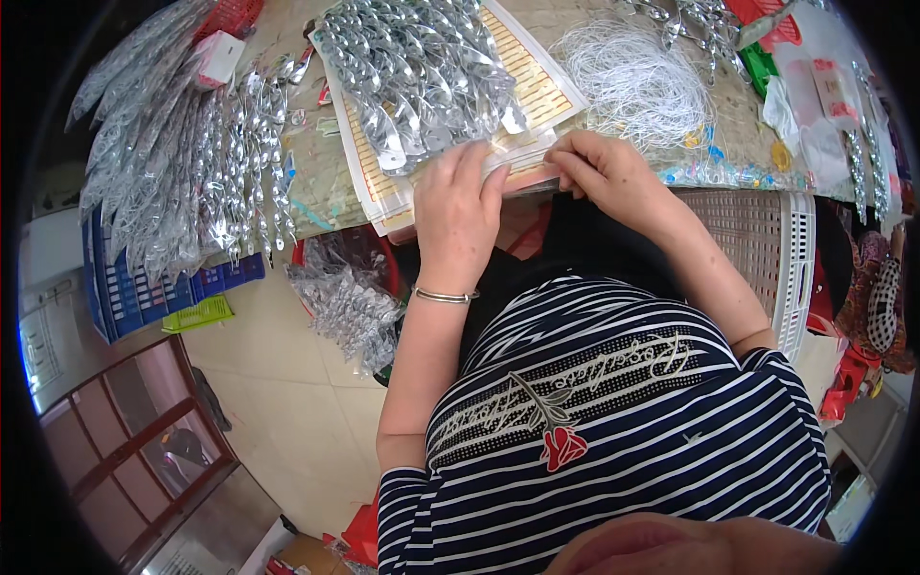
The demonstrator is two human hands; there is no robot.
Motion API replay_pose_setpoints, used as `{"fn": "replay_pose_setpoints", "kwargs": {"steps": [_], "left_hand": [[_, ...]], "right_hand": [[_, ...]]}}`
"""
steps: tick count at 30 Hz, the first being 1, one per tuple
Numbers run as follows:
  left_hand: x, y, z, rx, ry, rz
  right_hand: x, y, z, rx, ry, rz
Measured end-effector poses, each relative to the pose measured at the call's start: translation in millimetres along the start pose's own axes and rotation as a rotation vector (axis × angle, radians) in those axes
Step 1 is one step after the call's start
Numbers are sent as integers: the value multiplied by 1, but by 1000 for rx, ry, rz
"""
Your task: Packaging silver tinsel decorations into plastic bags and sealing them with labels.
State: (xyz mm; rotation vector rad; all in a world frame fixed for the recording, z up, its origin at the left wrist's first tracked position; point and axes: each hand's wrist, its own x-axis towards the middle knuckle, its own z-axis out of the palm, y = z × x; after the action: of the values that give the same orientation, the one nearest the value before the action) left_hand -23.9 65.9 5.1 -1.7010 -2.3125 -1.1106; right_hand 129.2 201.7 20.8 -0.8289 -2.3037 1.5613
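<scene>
A pile of silver twisted foil strips (412,72) lies on a stack of printed yellow-and-white sheets (537,67) at the table's near edge. My left hand (458,206) rests at the pile's near ends, its fingers stretched forward and the thumb apart. Beside it, over the near right part of the sheets, my right hand (609,177) is closed in a pinch. Whatever sits between its fingertips is too small to make out. A loose heap of thin white cord (637,81) lies just beyond the right hand.
Bagged silver spirals (158,163) hang over the table's left edge near a small white-and-pink box (219,59). Below are a blue crate (134,287) and a bag of silver pieces (350,302). A white plastic basket (795,278) stands under the table's right side.
</scene>
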Motion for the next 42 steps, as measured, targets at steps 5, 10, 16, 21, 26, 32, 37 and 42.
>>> {"fn": "replay_pose_setpoints", "kwargs": {"steps": [5,10,16,21,26,32,37,42], "left_hand": [[-1,8,4,136,63,7],[8,3,14,97,36,-86],[6,12,16,-215,-3,-195],[18,6,22,-162,-45,-77],[20,15,17,-274,-40,-285],[38,24,9,-102,-113,-321],[54,22,14,11,-133,-267],[53,17,22,7,-94,-205]], "right_hand": [[-4,-1,1,-137,10,-78],[-7,2,7,-180,13,-132],[-9,5,4,-223,28,-162],[-9,5,6,-194,17,-130],[-10,7,3,-205,15,-132],[-9,13,3,-281,25,-198],[-9,11,5,-274,25,-207],[-8,12,7,-265,32,-225]]}}
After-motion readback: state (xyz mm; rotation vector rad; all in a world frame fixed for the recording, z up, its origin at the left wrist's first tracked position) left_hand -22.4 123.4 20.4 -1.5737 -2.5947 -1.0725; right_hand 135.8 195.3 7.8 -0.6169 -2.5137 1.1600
